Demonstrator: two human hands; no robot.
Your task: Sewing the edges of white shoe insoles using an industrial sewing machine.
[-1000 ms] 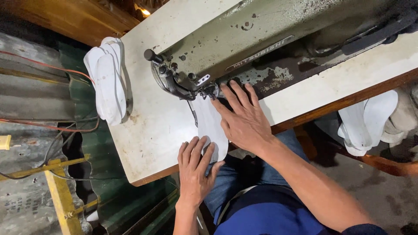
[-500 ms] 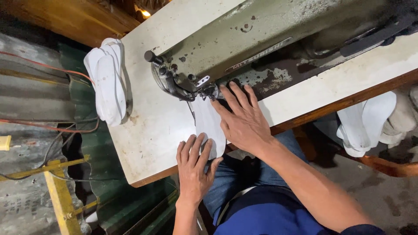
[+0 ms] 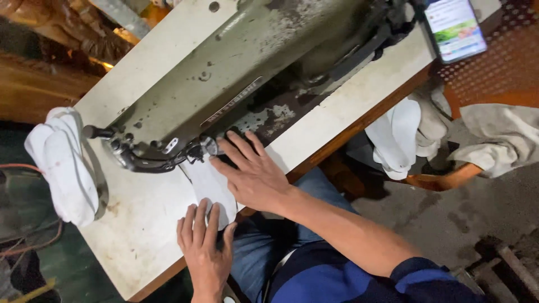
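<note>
A flat rectangular smartphone with a dark frame and lit screen (image 3: 455, 28) lies at about one o'clock, on the far right corner of the pale table (image 3: 140, 224). Its display glows white and blue with a green band across the middle. At ten o'clock, a narrow metal nameplate strip (image 3: 233, 101) runs along the olive-green sewing machine body (image 3: 252, 62).

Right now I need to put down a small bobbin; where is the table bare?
Bare patch: tabletop between the white stack and left hand. Another strip lies between machine and phone. Crowded around the white piece under the right hand.
</note>
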